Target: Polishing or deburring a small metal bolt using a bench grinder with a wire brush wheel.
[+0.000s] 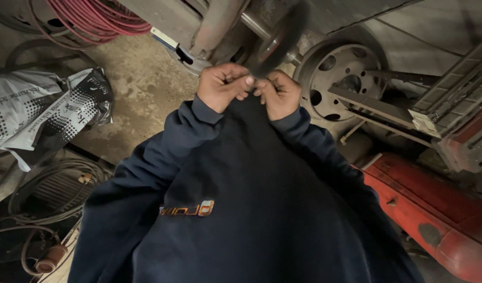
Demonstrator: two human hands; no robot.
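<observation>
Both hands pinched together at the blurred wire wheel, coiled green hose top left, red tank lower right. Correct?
One thing is off: the coiled hose at the top left is pink-red, not green. The head view shows it. The rest stands: the left hand and right hand are pinched together at the blurred wire wheel, and the red tank lies at the lower right.

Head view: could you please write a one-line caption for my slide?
Left hand and right hand pinch a small part together against a spinning wire wheel, above a steel wheel rim.
</observation>
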